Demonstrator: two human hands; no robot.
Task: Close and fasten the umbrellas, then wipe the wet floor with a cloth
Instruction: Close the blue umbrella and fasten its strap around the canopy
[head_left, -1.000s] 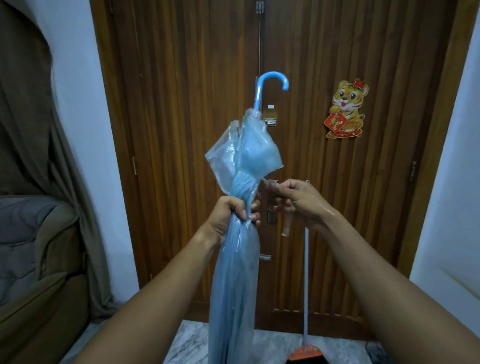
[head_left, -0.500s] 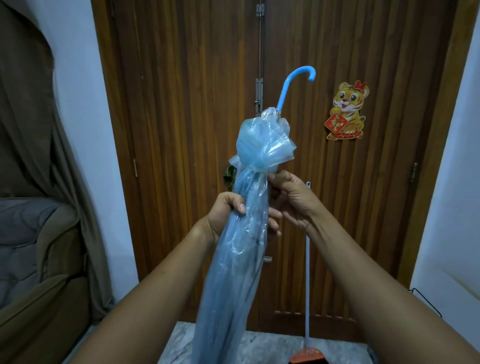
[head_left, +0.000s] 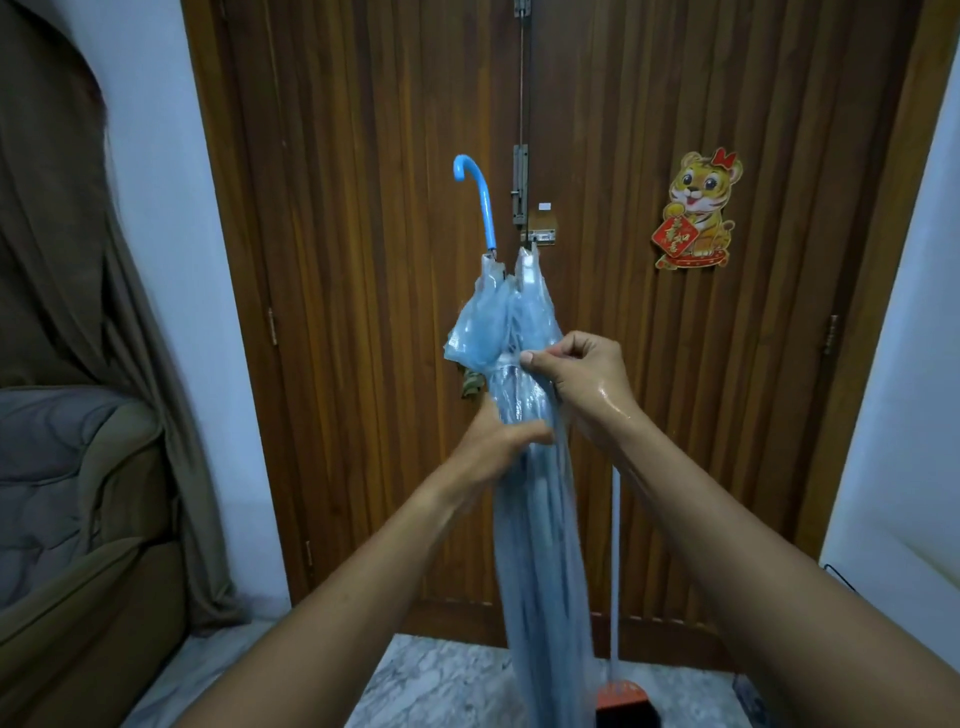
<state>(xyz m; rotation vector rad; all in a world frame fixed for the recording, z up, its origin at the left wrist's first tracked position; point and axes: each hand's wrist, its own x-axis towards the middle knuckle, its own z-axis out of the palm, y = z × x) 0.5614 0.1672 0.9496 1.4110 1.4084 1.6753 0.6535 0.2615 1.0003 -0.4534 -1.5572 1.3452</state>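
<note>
The pale blue see-through umbrella is folded, nearly upright, with its hooked blue handle on top. Loose flaps bunch just above the right fingers; the gathered canopy hangs below the left fingers.

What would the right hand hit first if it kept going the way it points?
The blue umbrella: the right hand pinches its bunched plastic, so it would press straight into that. Behind it stands the wooden door, though how far back I cannot tell.
</note>
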